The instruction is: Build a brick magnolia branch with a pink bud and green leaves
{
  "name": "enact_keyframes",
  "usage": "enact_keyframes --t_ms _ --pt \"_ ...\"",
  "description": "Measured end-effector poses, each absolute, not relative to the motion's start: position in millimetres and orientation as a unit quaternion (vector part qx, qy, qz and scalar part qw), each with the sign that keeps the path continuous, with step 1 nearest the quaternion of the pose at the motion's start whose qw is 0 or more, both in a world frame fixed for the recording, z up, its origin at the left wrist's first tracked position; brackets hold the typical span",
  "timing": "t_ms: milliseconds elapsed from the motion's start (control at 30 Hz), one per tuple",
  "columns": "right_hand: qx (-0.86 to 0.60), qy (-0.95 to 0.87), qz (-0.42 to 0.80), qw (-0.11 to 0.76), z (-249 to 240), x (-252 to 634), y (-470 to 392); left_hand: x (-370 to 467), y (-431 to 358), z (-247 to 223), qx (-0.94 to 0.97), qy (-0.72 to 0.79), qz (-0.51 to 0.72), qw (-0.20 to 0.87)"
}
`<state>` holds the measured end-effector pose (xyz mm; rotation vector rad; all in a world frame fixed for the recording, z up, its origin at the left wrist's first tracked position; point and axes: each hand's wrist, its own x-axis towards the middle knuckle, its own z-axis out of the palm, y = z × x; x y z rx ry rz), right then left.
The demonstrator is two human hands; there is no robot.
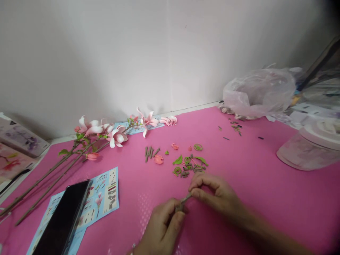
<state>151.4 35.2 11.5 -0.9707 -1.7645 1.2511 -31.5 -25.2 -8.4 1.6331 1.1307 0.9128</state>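
Pinched between both hands is a short grey-brown stem piece [186, 198]. My left hand [164, 223] is closed around its lower end. The thumb and fingers of my right hand [212, 191] grip the upper end. Just beyond my fingers lies a pile of small green and brown parts [189, 166], with green leaf pieces [177, 160] among them. Several brown stem sticks [150, 152] lie to the left of the pile, beside a coral flower bud piece [158, 159].
Assembled pink magnolia stems [111, 136] lie at the left. A phone [63, 216] rests on a blue instruction sheet [113, 191]. Pale petals [169, 120] lie by the wall. To the right are a plastic bag [260, 92], loose bits [236, 127] and a lidded tub [305, 148].
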Motion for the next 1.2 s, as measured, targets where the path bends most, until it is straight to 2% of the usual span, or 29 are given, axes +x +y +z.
enact_keyframes --t_ms 367,700,933,1200 --pt "-0.354 -0.756 0.411 0.366 8.4 152.6 32.5 -32.4 -23.9 -18.5 0.688 0.493 0.338 0.412" --pt "-0.333 -0.776 0.395 0.361 4.0 154.0 27.9 -34.4 -26.0 -22.3 0.731 0.482 0.302 0.377" --pt "-0.292 -0.795 0.32 0.424 1.4 149.7 23.4 -33.8 -25.0 -17.5 0.736 0.477 0.312 0.366" --pt "-0.289 -0.823 0.245 0.424 4.6 147.6 22.5 -27.4 -28.8 -13.1 0.616 0.486 0.408 0.467"
